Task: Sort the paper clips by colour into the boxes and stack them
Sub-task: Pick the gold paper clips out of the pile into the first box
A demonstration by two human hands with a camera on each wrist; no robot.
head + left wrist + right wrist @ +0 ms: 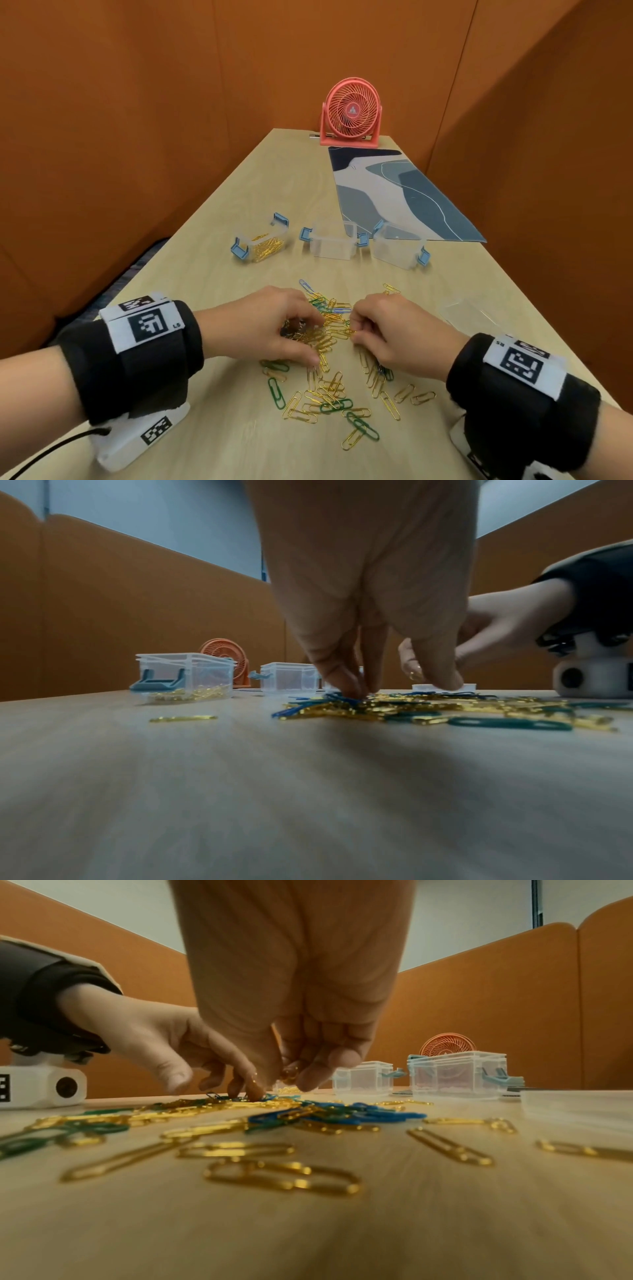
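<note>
Gold, green and blue paper clips (pixel 329 377) lie scattered and heaped on the wooden table (pixel 212 428) in front of me. My left hand (pixel 315 339) reaches into the heap with curled fingers (pixel 346 685) that pinch gold clips. Facing it, my right hand (pixel 354 330) holds a few gold clips (pixel 289 1073) between thumb and fingers just above the pile. Behind the heap stand three clear boxes with blue latches. The left box (pixel 260 245) holds gold clips; the middle box (pixel 332 243) and the right box (pixel 399 246) look empty.
A clear lid (pixel 469 313) lies flat to the right of the pile. A blue patterned mat (pixel 394 195) stretches behind the boxes, with a pink fan (pixel 351 113) at the table's far end. Orange partitions wall in both sides.
</note>
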